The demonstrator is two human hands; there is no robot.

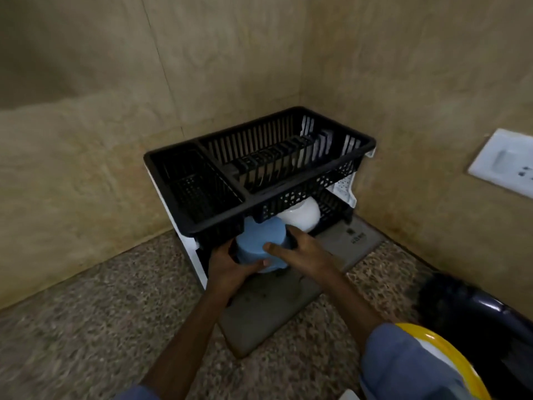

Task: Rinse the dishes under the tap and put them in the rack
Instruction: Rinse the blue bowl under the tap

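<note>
Head-worn, looking forward and steeply down from close above at the rack (259, 168) in the counter's (86, 327) back corner.

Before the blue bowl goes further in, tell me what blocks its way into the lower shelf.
Nothing visible blocks it. The blue bowl, held by the left hand and right hand, is already under the top tray; the white bowl sits beside it, rightward.

Blue bowl (261, 246), black rack (259, 166)

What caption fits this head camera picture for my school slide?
Both hands, left hand and right hand, slide an upturned blue bowl into the black dish rack's lower shelf beside a white bowl.
</note>
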